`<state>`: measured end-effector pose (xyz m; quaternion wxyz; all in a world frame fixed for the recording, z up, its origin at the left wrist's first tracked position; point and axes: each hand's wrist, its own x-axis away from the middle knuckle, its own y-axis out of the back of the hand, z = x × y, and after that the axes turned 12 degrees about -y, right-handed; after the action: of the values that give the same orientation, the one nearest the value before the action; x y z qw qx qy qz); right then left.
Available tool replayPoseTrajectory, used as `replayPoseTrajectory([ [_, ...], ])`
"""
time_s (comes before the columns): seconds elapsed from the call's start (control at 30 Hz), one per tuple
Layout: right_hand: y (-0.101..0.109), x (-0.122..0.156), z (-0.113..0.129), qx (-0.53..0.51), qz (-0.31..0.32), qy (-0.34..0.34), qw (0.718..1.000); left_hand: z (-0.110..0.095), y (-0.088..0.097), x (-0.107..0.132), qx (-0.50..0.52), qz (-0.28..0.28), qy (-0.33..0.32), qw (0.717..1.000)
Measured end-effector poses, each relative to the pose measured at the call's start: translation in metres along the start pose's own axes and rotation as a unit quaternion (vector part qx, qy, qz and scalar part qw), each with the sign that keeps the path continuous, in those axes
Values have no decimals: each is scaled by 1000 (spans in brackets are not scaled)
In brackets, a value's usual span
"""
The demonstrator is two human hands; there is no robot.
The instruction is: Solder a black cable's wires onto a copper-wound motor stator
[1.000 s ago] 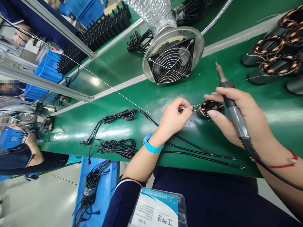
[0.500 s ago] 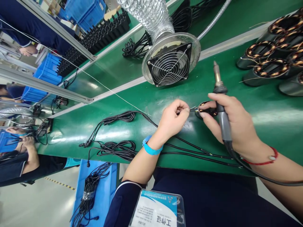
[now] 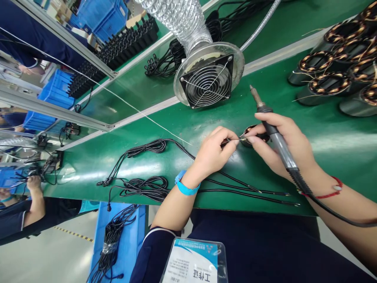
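My left hand [image 3: 213, 151] is closed in a pinch on the end of a black cable [image 3: 182, 145], whose coil lies to the left on the bench. My right hand [image 3: 294, 147] grips a soldering iron [image 3: 278, 142], its metal tip pointing up and away from the work. The thumb and a finger of that same hand also pinch at thin wire ends, close to my left fingertips. Just behind these fingers stands a black motor stator with copper windings [image 3: 246, 143], partly hidden by them. Three stripped cable ends [image 3: 265, 192] lie near the bench's front edge.
A fume fan [image 3: 207, 87] on a foil duct stands ahead. Several wound stators [image 3: 328, 87] are grouped at the right. A strand of thin wire [image 3: 165, 127] hangs in from the left. Below is a blue bin [image 3: 137, 228] with cables. Another person's hand [image 3: 34, 184] works at far left.
The soldering iron has tilted further left. My right thumb and finger have closed together on the wires beside my left fingertips, which have shifted slightly right.
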<state>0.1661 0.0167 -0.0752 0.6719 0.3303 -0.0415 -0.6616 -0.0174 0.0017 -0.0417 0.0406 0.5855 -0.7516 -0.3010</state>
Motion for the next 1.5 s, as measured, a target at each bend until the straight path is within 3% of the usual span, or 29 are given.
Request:
replayPoseTrajectory([
  [0.17,24,9,14,39,-98,-19,994,-6,-7,2,23,-5,41,999],
  [0.47,50,44,1,30,-46,46,997,-13,-12,6,45,-18,113,992],
  [0.63,45,51,-3,-11,-63,62,996,-15,-13,6,24,1,117,993],
  [0.83,26,46,11,-29,-50,-1,998,-14,-14,6,40,2,122,992],
  [1.0,19,29,17,62,-21,64,996,-14,-14,6,64,-3,139,988],
  [1.33,17,26,10,63,10,103,993,-14,-14,6,66,1,139,988],
  [1.5,25,32,11,14,-50,76,996,-14,-16,7,6,-4,99,995],
])
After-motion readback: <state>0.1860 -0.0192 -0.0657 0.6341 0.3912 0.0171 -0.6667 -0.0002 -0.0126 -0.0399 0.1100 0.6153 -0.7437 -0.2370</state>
